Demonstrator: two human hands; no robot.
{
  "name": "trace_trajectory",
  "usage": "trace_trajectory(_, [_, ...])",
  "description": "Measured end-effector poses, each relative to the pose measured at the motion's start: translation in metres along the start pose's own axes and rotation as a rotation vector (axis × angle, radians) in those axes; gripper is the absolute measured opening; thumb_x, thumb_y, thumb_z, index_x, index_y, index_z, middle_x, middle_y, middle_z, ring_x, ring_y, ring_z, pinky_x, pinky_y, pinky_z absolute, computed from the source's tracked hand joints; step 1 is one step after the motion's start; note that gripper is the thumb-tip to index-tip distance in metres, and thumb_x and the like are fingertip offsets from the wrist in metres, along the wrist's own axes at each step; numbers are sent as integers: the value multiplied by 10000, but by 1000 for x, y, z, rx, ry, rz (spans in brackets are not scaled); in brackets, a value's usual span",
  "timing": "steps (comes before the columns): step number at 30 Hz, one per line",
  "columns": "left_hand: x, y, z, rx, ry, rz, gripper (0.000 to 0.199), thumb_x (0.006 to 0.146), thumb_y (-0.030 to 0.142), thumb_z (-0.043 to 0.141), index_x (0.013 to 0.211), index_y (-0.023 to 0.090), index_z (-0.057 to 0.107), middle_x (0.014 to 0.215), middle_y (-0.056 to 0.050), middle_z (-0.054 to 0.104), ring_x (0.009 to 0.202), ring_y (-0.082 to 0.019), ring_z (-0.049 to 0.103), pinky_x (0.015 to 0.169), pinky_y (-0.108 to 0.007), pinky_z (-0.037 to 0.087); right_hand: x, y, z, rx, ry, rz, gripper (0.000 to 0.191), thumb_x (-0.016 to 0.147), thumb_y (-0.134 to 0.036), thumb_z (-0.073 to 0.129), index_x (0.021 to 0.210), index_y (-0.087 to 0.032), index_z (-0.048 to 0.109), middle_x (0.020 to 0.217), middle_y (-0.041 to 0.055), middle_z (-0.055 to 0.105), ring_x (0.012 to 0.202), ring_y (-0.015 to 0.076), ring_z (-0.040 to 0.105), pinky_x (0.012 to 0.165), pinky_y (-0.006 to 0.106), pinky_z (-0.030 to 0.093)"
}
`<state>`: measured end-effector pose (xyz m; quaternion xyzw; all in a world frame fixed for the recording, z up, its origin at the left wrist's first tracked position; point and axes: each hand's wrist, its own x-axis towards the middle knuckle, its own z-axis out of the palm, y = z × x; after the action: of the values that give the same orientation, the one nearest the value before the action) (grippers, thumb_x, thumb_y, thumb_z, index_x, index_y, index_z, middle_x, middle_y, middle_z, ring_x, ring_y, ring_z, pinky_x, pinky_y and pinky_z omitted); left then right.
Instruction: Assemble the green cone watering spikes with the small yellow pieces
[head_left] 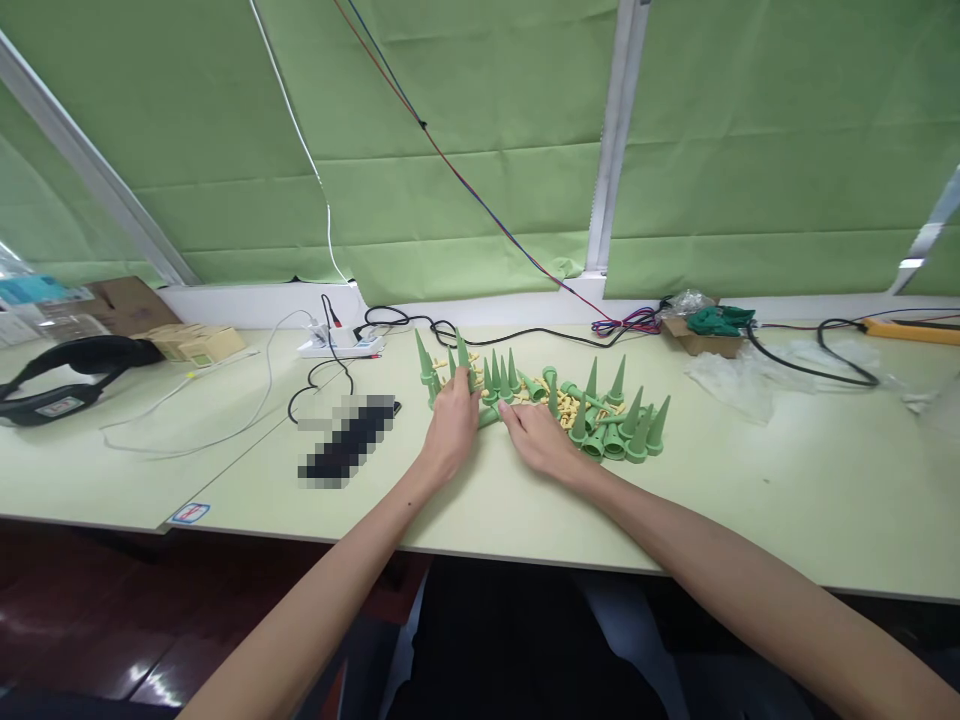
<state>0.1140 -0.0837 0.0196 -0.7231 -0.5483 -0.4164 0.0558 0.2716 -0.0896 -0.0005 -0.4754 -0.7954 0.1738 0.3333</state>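
Green plastic cone-shaped spikes (632, 430) and small yellow plastic pieces (574, 405) lie in a cluster on the table around my hands. My left hand (452, 425) is closed at the left part of the cluster, its fingers wrapped round a green spike (463, 358) whose tip points up. Just to the right, my right hand (534, 432) is closed, thumb and fingers pinched together. Between the two hands a green tubular piece (489, 413) shows, reaching towards my right thumb. Whatever sits inside the right fingers is hidden.
A blurred dark object (349, 442) lies left of my hands. Behind are a white power strip (341, 345) and black cables. Headphones (75, 370) and small boxes (199, 343) stand far left. At right are a cardboard box (701, 340), clear plastic bags (731, 380) and a black cable.
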Motion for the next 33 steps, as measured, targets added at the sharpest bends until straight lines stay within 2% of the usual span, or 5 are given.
trace_trajectory(6, [5, 12, 1, 171, -110, -94, 383, 848, 15, 348, 1203, 126, 442, 756, -56, 542, 590, -165, 487, 598, -286, 415, 0, -2, -1, -45, -28, 7, 578, 1023, -488, 193, 633, -197, 505, 627, 50, 573, 610, 187, 530, 621, 295, 354])
trace_trajectory(13, [13, 19, -1, 353, -199, -134, 472, 774, -47, 331, 1186, 148, 455, 934, -115, 556, 705, -199, 571, 646, -307, 464, -1, -4, -2, -73, -55, 15, 590, 1027, -484, 175, 686, -186, 553, 678, 60, 615, 649, 192, 558, 657, 292, 364])
trace_trajectory(20, [11, 12, 3, 353, -158, -85, 455, 751, -50, 374, 1135, 167, 482, 1138, -146, 495, 722, -180, 594, 676, -318, 491, -1, -4, -3, -105, -66, 26, 586, 1033, -469, 184, 719, -179, 585, 726, 68, 649, 690, 191, 585, 660, 279, 364])
trace_trajectory(27, [13, 13, 3, 352, -121, -77, 424, 774, -55, 349, 1105, 164, 497, 1131, -137, 484, 659, -152, 580, 639, -302, 475, -2, -5, -3, -122, -75, 18, 592, 1029, -474, 174, 713, -186, 582, 714, 62, 639, 677, 189, 574, 672, 286, 373])
trace_trajectory(33, [17, 15, 5, 349, -32, -3, 429, 820, -34, 328, 1171, 147, 495, 1278, -177, 442, 748, -165, 607, 629, -291, 464, -1, -4, -2, -104, -71, 4, 576, 1026, -470, 184, 705, -191, 573, 700, 59, 629, 677, 189, 575, 680, 288, 379])
